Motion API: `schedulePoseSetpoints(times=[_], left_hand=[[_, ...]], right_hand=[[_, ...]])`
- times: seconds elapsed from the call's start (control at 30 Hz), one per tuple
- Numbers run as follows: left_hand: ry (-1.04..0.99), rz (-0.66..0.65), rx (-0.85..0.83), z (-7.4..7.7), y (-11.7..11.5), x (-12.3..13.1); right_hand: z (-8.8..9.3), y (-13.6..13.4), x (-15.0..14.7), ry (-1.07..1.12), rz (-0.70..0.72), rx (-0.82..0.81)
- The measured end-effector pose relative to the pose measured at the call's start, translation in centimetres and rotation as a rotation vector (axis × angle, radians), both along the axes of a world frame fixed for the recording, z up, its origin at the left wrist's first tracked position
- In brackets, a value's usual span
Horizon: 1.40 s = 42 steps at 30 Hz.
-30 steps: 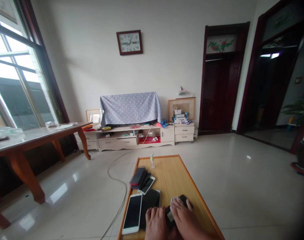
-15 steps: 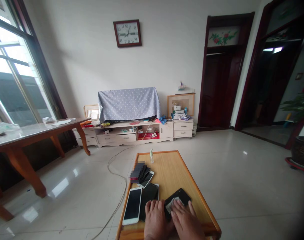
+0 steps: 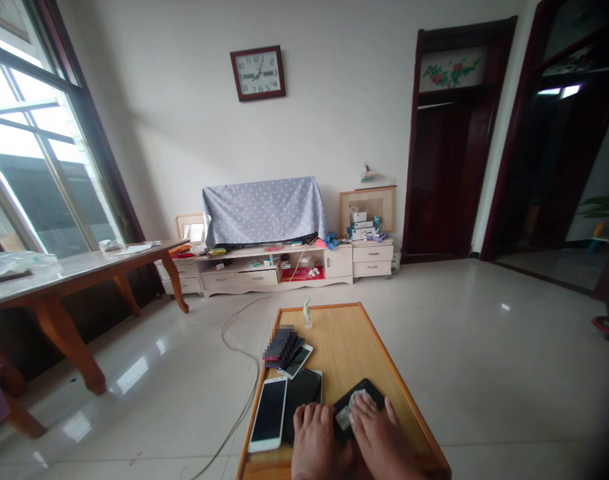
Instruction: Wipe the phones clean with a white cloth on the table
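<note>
A low wooden surface stands on a glossy tiled floor. At its near end, both hands lie flat with fingers spread: the left hand steadies a black phone, and the right hand presses a small cloth onto it. Pressed sideways, the phone could slide off the edge at 3 o'clock. More phones lie at 10 o'clock, a small bottle at 12. A TV cabinet lines the far wall under a clock.

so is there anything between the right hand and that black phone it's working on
Only a small pale cloth. The right hand presses it flat onto the black phone, so the fingertips touch cloth rather than glass. The left hand rests on the phone's near left edge, and nothing else lies across it.
</note>
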<state>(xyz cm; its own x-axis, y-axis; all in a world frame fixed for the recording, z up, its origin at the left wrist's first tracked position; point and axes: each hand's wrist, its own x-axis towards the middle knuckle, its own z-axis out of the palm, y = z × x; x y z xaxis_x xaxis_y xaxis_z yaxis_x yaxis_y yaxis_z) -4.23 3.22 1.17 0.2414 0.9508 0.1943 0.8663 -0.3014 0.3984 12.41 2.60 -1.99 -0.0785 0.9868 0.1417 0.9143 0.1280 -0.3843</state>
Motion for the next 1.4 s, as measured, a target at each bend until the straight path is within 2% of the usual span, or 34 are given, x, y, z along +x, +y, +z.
schedulePoseSetpoints(times=[0.07, 0.13, 0.2, 0.3, 0.37, 0.43, 0.53, 0.6, 0.67, 0.8, 0.87, 1.0, 1.07, 1.1, 1.17, 1.27, 1.4], left_hand=[[-0.019, 0.013, 0.008, 0.0, 0.0, 0.2], [-0.025, 0.011, -0.008, -0.2, 0.2, 0.2], [-0.018, 0.007, -0.026, -0.5, 0.6, 0.1], [0.009, -0.004, -0.068, -1.0, 1.2, -0.2], [0.02, -0.005, -0.093, -1.1, 1.3, -0.2], [0.021, 0.002, -0.088, -1.0, 1.3, -0.1], [0.013, 0.01, -0.057, -1.1, 1.2, 0.1], [0.01, 0.011, -0.045, -1.6, 1.4, 0.0], [0.017, 0.005, -0.051, -2.3, 1.8, -0.2], [0.06, 0.02, -0.098, -3.5, 2.5, -0.4], [0.062, 0.033, -0.071, -3.5, 2.4, -0.4], [0.02, -0.008, -0.002, -3.0, 1.9, -0.4], [0.027, -0.004, 0.016, -3.1, 1.9, -0.5], [0.038, 0.01, 0.03, -3.3, 2.0, -0.5], [0.058, 0.028, 0.048, -4.0, 2.3, -0.5], [0.047, 0.017, 0.066, -4.7, 2.7, -0.5], [0.082, 0.034, 0.172, -4.5, 2.4, 0.0]], right_hand=[[0.0, 1.0, 0.9, -0.039, -0.127, 0.014], [-0.2, 1.5, 1.0, -0.053, -0.174, 0.017], [-0.7, 1.3, 0.0, -0.032, -0.08, 0.003], [-1.1, 0.7, -1.6, 0.022, 0.178, -0.025], [-1.0, 0.5, -1.5, 0.041, 0.242, -0.03], [-0.7, 0.9, -0.1, 0.032, 0.153, -0.006], [-0.5, 1.8, 2.4, -0.034, -0.065, 0.034], [-1.0, 2.1, 2.8, -0.057, -0.121, 0.033], [-1.9, 2.1, 1.9, -0.038, -0.039, 0.011], [-3.2, 1.6, -0.8, 0.027, 0.249, -0.05], [-2.8, 1.6, -0.7, 0.039, 0.246, -0.043], [-1.5, 2.3, 1.6, -0.007, -0.03, 0.019], [-1.3, 2.5, 1.9, -0.027, -0.107, 0.024], [-1.2, 2.4, 1.7, -0.023, -0.091, 0.013], [-1.0, 1.9, 0.6, 0.01, 0.027, -0.024], [0.1, 0.8, -1.1, 0.082, 0.183, -0.035], [2.1, 0.2, -1.1, 0.125, 0.026, 0.036]])
